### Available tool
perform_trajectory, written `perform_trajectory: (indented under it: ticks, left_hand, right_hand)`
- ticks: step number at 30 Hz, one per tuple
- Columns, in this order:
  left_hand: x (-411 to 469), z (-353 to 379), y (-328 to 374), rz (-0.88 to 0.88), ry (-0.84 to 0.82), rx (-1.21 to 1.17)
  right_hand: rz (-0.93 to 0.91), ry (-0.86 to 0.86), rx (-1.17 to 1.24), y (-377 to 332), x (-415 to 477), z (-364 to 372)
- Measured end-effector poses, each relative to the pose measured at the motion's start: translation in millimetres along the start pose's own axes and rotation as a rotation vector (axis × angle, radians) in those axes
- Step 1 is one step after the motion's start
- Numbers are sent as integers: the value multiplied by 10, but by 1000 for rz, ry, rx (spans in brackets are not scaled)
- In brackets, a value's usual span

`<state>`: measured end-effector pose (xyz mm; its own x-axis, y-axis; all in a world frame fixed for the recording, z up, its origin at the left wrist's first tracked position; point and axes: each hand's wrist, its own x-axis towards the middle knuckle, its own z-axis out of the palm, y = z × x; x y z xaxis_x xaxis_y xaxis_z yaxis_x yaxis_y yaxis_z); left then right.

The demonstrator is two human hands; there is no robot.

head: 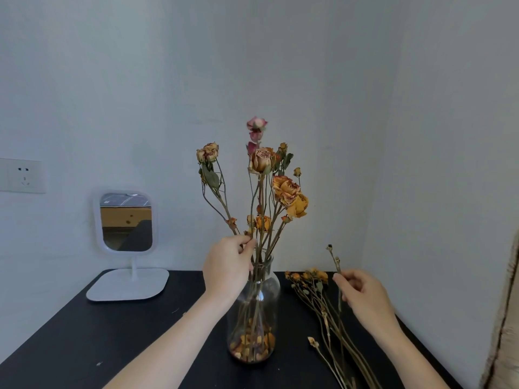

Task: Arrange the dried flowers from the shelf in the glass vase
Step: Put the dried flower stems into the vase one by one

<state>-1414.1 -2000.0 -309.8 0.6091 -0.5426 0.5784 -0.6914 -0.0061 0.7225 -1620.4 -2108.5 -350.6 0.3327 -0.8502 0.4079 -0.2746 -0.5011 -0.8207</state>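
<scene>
Left hand point(229, 266) pinches the standing flowers point(262, 161) just above the glass vase point(273, 289) on the black table point(112, 332). Right hand point(362, 293) pinches 1 bare stem point(336, 261) over the loose pile point(318, 276) beside it. Filling is mid-way; next, I'd guess, that stem needs threading into the narrow mouth.

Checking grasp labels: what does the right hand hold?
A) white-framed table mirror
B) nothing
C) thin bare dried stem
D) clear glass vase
C: the right hand pinches a thin bare dried stem, apart from the clear glass vase, where the left hand pinches the dried flowers.
</scene>
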Motion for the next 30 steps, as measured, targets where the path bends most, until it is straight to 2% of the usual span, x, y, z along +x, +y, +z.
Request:
perform_trajectory:
  ticks: [3, 5, 9, 12, 14, 16, 19, 21, 26, 30]
  left_hand:
    - [-11, 15, -46, -5, -102, 95]
    - [-40, 7, -51, -5, -105, 72]
    - [-178, -32, -100, 74, 68, -23]
    - [-288, -16, -219, 27, 130, -101]
    - [-278, 14, -295, -79, 49, -169]
    - [-202, 32, -330, -167, -119, -247]
    - [-51, 34, -321, -200, -394, -334]
    - [14, 40, -321, -200, -488, -319]
    - [66, 57, -375, -215, -504, -330]
    - [17, 57, -352, -191, -464, -346]
  right_hand:
    - [3, -1, -1, 4, 4, 16]
    - [4, -2, -3, 5, 9, 23]
    - [3, 7, -8, -3, 17, 18]
    - [-2, 7, -10, -32, 18, 21]
    - [-12, 8, -3, -65, 18, 32]
    - [-24, 15, 20, -106, 19, 37]
    - [-40, 29, 90, -187, 29, 31]
    - [-45, 31, 147, -266, 37, 22]
    - [-145, -7, 257, -541, 5, 0]
    - [-214, 32, 401, -753, -37, -30]
